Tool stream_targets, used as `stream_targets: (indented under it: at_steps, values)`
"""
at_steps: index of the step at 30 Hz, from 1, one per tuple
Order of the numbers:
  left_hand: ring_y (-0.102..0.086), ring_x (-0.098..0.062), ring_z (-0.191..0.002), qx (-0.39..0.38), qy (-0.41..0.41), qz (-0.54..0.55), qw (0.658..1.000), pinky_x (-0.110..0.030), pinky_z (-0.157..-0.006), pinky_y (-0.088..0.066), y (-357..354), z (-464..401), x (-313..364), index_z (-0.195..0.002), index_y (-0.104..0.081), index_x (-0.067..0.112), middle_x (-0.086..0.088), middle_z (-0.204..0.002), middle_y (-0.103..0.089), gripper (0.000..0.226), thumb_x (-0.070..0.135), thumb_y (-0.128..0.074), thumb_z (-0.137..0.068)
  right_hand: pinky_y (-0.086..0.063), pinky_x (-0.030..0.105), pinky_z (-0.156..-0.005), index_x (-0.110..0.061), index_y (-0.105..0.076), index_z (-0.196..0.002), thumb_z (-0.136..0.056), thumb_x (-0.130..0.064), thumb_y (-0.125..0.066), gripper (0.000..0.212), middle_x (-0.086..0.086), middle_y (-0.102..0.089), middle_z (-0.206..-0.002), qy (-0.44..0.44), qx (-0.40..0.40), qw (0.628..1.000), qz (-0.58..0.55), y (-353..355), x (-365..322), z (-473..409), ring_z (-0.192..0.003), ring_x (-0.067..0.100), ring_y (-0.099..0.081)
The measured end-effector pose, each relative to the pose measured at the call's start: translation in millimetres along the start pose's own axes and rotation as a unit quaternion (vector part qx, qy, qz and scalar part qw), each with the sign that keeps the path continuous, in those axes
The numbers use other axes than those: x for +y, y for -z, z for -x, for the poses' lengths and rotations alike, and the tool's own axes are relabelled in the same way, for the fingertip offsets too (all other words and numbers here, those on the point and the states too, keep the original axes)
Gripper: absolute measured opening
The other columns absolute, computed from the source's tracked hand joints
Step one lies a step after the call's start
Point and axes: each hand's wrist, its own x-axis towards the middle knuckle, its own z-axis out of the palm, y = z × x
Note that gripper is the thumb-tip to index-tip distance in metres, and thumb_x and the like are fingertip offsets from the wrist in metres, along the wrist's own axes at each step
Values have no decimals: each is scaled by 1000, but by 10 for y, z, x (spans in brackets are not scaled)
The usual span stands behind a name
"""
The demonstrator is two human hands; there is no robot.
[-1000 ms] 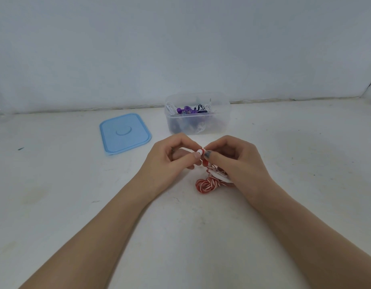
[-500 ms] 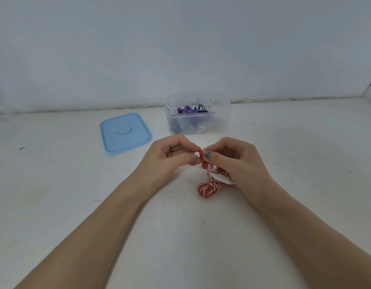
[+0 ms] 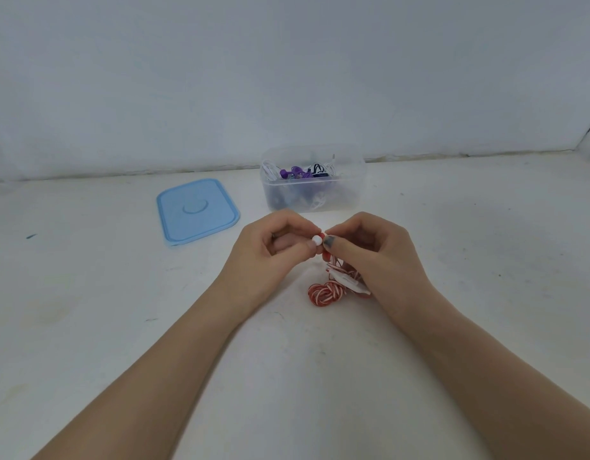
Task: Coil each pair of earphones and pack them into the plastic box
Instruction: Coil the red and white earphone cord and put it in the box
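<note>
A pair of red-and-white earphones (image 3: 324,292) lies bunched on the white table, its cable running up under my right palm. My left hand (image 3: 270,252) pinches a white earbud tip between thumb and forefinger. Touching it from the right, my right hand (image 3: 374,257) pinches the red earbud end, and the rest of the cord is hidden beneath it. The clear plastic box (image 3: 351,180) stands just behind my hands, open, with purple, black and white earphones inside.
The box's blue lid (image 3: 197,210) lies flat on the table to the left of the box. A pale wall rises close behind the box. A corner of another wall shows at the far right.
The two hands have shifted slightly and the white earbud tip now shows more plainly between the fingertips. The cable bundle on the table has barely moved.
</note>
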Motion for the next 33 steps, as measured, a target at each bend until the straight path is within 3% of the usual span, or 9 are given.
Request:
stream_targets:
  at_steps: [5, 10, 13, 21, 33]
  values:
    - [-75, -23, -92, -9, -25, -27, 999, -42, -92, -57, -21, -6, -39, -98, -66, 5, -11, -94, -74, 15, -7, -63, -90, -57, 28, -65, -10, -72, -83, -86, -11, -74, 4, 7, -76, -77, 10, 15, 1000, 19, -17, 12, -2, -70, 15, -71]
    - [-76, -24, -96, 0, -17, -4, 1000, -27, -87, -57, -27, -11, -57, -98, -67, 1, -13, -98, -76, 13, -9, -67, -90, -58, 37, -72, -13, -72, -82, -87, -9, -73, 7, 4, -75, -74, 20, 27, 998, 45, -16, 23, -8, -71, 16, -71]
    - [-76, -24, -95, 2, -17, -5, 1000, -26, -86, -58, -27, -11, -53, -98, -68, -1, -14, -97, -76, 10, -6, -69, -90, -59, 41, -74, -13, -71, -81, -87, -9, -72, 8, 5, -75, -74, 20, 28, 998, 45, -15, 24, -13, -71, 17, -71]
    - [-76, -26, -91, 8, -22, -2, 1000, -33, -87, -60, -32, -5, -43, -97, -67, 0, -9, -91, -77, 7, 1, -71, -91, -58, 40, -73, -11, -72, -82, -88, -6, -71, 8, 5, -75, -74, 24, 16, 999, 39, -7, 34, -24, -70, 16, -69]
    - [-73, -14, -81, -27, 3, 25, 999, -22, -78, -55, 32, -33, -30, -97, -68, -2, -6, -85, -75, 5, -1, -68, -92, -58, 40, -75, -7, -73, -86, -88, -7, -71, 4, 10, -76, -78, 24, -5, 999, 31, 11, 38, -14, -74, 20, -71]
